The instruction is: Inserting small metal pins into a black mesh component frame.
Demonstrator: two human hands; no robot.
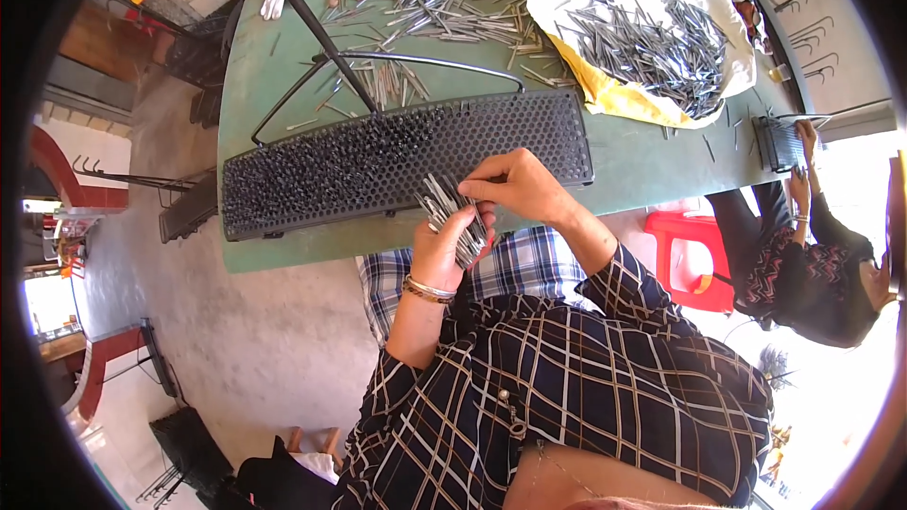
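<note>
Past checked shirt [605, 378], clutching metal rods [441, 203] w/ L hand [436, 250], pinching among them w/ R hand [520, 189] (can't tell which pc.), near part-filled perforated rack [539, 132]. Prob. loading step; next, single out one, align over rack.

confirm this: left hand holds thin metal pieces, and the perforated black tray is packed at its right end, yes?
No: the head view shows the perforated black tray packed at its left end, not its right. The left hand does hold thin metal pieces.
</note>
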